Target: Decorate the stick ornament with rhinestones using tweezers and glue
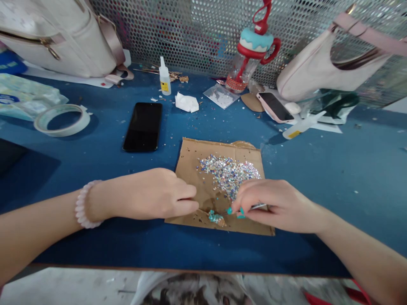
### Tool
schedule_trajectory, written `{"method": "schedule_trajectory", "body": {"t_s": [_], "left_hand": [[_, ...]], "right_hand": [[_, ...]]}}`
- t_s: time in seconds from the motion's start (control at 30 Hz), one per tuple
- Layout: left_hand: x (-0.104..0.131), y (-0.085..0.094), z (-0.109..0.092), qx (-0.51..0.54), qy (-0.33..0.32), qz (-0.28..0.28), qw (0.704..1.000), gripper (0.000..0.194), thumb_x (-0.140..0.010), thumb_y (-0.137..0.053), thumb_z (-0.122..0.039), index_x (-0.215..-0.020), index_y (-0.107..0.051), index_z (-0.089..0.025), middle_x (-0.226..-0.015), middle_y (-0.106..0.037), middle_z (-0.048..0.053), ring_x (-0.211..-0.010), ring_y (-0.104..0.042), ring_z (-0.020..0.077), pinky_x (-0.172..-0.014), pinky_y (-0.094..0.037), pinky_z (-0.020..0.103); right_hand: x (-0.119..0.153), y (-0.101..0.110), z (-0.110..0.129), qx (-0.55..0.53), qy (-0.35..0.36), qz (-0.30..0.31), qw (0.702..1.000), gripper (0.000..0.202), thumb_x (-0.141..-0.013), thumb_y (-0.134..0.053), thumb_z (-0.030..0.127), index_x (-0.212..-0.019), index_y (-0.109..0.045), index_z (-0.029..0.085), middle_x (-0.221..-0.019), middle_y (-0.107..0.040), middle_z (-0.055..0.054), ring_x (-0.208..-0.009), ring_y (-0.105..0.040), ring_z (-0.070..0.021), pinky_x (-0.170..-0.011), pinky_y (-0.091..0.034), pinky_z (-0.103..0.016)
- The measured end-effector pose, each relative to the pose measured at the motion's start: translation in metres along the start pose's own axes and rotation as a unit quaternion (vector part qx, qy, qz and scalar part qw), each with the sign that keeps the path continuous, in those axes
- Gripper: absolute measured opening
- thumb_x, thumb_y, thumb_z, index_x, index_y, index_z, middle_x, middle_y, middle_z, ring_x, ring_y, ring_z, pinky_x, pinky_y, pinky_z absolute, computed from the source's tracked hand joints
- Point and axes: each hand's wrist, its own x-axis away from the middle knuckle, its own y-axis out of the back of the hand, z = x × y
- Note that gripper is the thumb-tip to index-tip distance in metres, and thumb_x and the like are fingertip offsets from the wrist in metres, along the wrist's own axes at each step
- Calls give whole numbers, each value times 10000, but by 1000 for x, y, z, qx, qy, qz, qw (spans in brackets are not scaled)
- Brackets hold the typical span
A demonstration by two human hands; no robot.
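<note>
My left hand [159,192] is closed in a pinch on a thin stick [202,211]. At the stick's far end is a small ornament [216,217] studded with turquoise bits, with a bare golden-brown tip. From the right, my right hand [276,203], with turquoise nails, pinches a slim metal tool that looks like tweezers [259,206]. Its tip points at the ornament; whether it touches cannot be made out. Both hands work over a piece of cardboard [190,165]. A pile of glittering rhinestone chips [227,171] is spread on the cardboard just beyond the fingers.
A black phone [143,127] and a tape roll [62,120] lie left. Behind are a glue bottle [164,78], crumpled tissue [187,102], a red-handled cup [244,59] and a pink-cased phone [275,107]. Another glue bottle [300,126] lies right. Bags stand against the perforated metal panel [178,34].
</note>
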Motion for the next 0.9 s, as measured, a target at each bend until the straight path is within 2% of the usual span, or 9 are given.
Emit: {"method": "schedule_trajectory", "body": {"t_s": [0.2,0.9], "left_hand": [[1,-5,2,2,4,-23,1000,214,-921,-414,-213,-992,-602,-286,-757,-607,-8,-588,-507,147,-481,-367,325],[1,-4,1,-9,1,-29,1000,239,-916,-414,-185,-1004,-609,-292,-758,-607,-11,-587,-503,151,-472,-348,344]], "right_hand": [[1,-1,-1,-5,2,-5,1000,136,-931,-500,166,-824,-575,203,-821,-709,-13,-783,-655,-113,-709,-516,-258],[0,0,-1,-6,11,-15,1000,125,-920,-516,140,-826,-569,203,-827,-714,-13,-782,-659,-109,-716,-521,-253]]}}
